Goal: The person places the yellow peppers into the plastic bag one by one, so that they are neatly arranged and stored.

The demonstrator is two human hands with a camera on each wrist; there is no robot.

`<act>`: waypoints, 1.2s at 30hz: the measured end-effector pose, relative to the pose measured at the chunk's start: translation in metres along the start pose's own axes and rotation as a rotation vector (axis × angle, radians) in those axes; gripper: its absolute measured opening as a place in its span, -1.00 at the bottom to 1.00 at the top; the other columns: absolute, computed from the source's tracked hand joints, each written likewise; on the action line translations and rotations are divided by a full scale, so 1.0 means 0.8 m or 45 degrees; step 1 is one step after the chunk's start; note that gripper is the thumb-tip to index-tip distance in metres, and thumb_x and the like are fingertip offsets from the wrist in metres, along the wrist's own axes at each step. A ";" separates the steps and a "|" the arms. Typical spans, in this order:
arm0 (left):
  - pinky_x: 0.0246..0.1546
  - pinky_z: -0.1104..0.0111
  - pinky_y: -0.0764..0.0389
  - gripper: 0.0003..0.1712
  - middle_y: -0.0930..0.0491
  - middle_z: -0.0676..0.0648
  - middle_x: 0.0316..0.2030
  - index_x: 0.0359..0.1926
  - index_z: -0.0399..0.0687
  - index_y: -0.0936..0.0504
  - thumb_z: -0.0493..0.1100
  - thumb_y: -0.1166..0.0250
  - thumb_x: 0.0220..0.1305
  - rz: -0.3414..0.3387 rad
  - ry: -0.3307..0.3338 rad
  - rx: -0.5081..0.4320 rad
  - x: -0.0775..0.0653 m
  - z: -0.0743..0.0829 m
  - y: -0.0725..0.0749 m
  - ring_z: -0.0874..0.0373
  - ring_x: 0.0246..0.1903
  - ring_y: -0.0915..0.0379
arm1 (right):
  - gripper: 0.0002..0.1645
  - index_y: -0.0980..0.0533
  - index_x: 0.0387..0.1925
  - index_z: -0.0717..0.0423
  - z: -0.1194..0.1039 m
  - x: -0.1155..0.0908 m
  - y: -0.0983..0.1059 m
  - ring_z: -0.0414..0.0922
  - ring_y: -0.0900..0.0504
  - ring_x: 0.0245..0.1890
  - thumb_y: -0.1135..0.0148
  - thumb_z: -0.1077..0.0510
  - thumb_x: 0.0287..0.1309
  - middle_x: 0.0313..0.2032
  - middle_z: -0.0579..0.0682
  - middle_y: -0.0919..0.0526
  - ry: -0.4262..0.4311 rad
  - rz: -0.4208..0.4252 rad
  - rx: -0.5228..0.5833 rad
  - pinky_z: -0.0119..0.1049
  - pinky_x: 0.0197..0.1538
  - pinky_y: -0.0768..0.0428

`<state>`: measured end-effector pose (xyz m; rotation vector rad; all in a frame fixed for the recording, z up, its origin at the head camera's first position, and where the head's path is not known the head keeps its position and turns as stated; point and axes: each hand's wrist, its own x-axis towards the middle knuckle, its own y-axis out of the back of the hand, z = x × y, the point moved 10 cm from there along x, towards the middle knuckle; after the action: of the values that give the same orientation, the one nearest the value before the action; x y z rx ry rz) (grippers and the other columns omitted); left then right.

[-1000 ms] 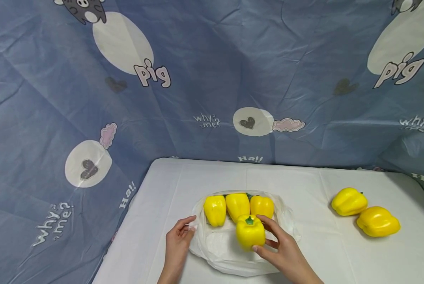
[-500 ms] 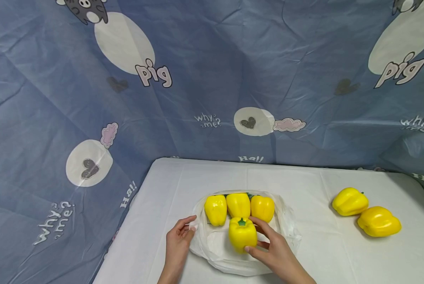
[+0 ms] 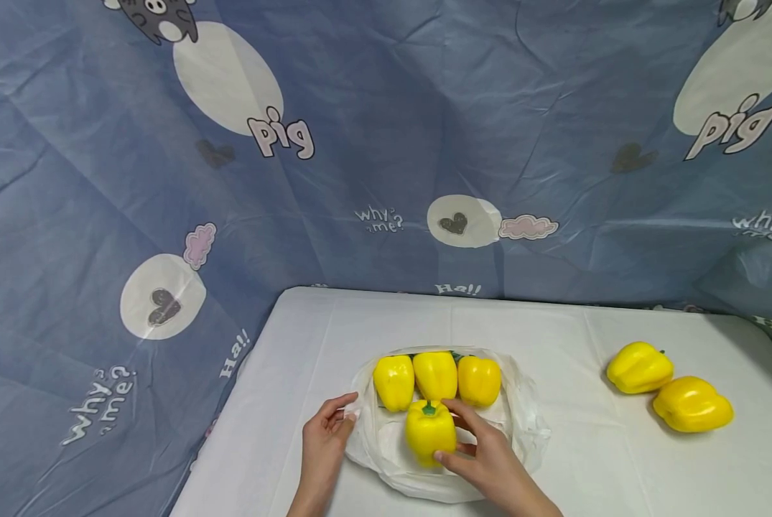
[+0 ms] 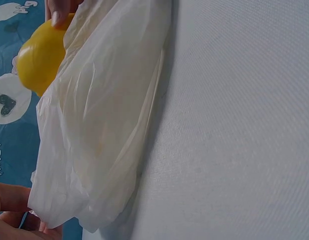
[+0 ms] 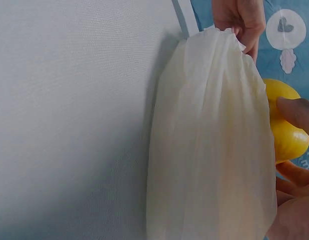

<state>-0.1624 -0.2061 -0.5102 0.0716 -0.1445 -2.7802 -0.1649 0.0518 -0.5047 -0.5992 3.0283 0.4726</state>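
Observation:
A white plastic bag (image 3: 444, 490) lies spread open on the table, with three yellow bell peppers (image 3: 435, 375) in a row along its far side. My right hand (image 3: 489, 459) grips another yellow bell pepper (image 3: 429, 434), green stem up, over the near part of the bag's mouth. In the right wrist view the thumb (image 5: 297, 114) presses that pepper (image 5: 289, 137), partly hidden behind the bag wall. My left hand (image 3: 326, 439) pinches the bag's left rim between thumb and fingers. The left wrist view shows this pinch at the bag's edge (image 4: 84, 165).
Two more yellow bell peppers, one (image 3: 640, 368) behind the other (image 3: 693, 404), lie on the right part of the white-covered table (image 3: 592, 459). A blue printed cloth (image 3: 373, 143) hangs behind the table and along its left side.
My right hand has carried its bell pepper leftward and slightly nearer over the bag. The left hand keeps its place on the rim.

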 end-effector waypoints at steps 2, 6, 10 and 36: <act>-0.38 0.52 -0.48 -0.65 -0.59 -0.20 -0.30 -0.03 -0.27 -0.69 -0.51 -0.27 0.15 -0.002 0.001 -0.005 0.000 0.000 0.000 0.21 -0.39 -0.42 | -0.20 -0.36 0.30 -0.10 0.001 0.002 -0.003 0.17 -0.43 0.21 -0.49 -0.03 0.04 0.26 0.02 -0.44 -0.015 -0.015 0.007 -0.10 -0.01 -0.62; -0.37 0.52 -0.50 -0.64 -0.60 -0.21 -0.31 -0.02 -0.28 -0.68 -0.52 -0.27 0.15 -0.006 0.009 -0.016 0.000 -0.001 0.000 0.20 -0.38 -0.45 | -0.19 -0.37 0.30 -0.06 0.003 0.006 -0.009 0.15 -0.44 0.20 -0.50 -0.04 0.01 0.25 0.02 -0.46 -0.038 -0.041 0.007 -0.12 0.00 -0.61; -0.36 0.52 -0.51 -0.64 -0.61 -0.21 -0.29 -0.02 -0.28 -0.68 -0.53 -0.26 0.15 -0.007 0.018 -0.019 0.000 -0.002 0.001 0.20 -0.38 -0.45 | -0.18 -0.36 0.31 -0.04 0.005 0.010 -0.016 0.12 -0.46 0.18 -0.49 -0.05 0.03 0.24 0.02 -0.47 -0.031 -0.070 -0.005 -0.16 0.00 -0.61; -0.32 0.49 -0.54 -0.63 -0.63 -0.15 -0.19 0.05 -0.22 -0.66 -0.47 -0.26 0.22 -0.002 0.059 0.043 0.001 -0.006 0.003 0.17 -0.33 -0.47 | -0.21 -0.41 0.29 0.09 0.011 0.030 -0.058 -0.15 -0.53 -0.11 -0.33 -0.24 0.14 0.07 -0.06 -0.56 -0.057 -0.188 -0.142 -0.22 -0.05 -0.58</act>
<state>-0.1623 -0.2092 -0.5147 0.1445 -0.1791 -2.7758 -0.1701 0.0050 -0.5282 -0.8001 2.9031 0.6411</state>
